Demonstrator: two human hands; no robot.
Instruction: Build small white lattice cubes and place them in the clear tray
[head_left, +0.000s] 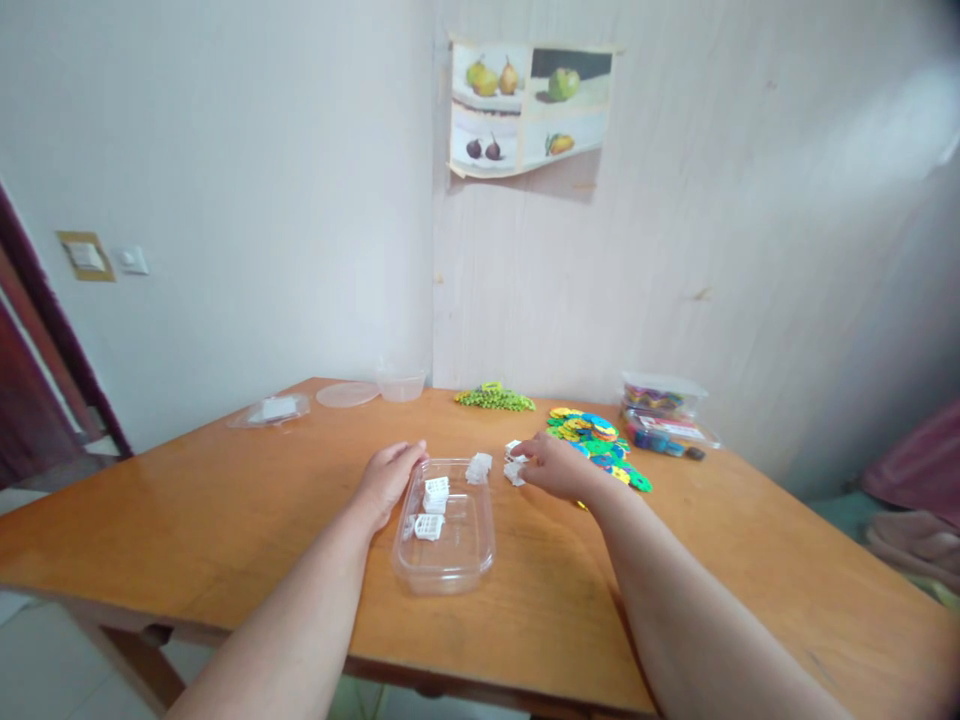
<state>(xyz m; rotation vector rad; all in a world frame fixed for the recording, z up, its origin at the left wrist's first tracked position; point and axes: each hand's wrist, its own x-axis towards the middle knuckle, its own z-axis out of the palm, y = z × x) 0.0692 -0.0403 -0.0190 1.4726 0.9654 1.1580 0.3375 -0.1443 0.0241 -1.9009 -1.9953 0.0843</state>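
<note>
"As my two arms reach over the brown tabletop (pixel 300 540), my left hand (pixel 386 482) is by the left side of a clear tub (pixel 450 577)," I say.

"Is it holding the tub?"

"My fingers there lie close to each other, up by the tub's far left corner. I cannot tell if they pinch the rim."

"And your other hand?"

"My right hand (pixel 556 465) is on the other side of the tub. Its fingers bend down at some little white pieces (pixel 514 474) on the wood. I can't tell if they are clamped on one or just touching."

"What is in the tub?"

"Two little white stacks (pixel 436 495) with holes like a grid, one behind the other, over on the left side. There is one more white bunch (pixel 478 468) at the far right corner. I can't tell if it's in the tub or just behind it."

"What else is near you?"

"A heap of round bits (pixel 601 430), yellow, blue and green, is just beside my right hand. Farther back is a lime green pile (pixel 495 399). Near the wall on the right are two see-through boxes (pixel 662 393) with bright things in them. On the left I see a round lid (pixel 347 395) and a clear bowl (pixel 402 385)."

"And on the wall (pixel 285 200)?"

"A paper (pixel 531 108) with four fruit pictures. Its bottom edge curls."
</note>
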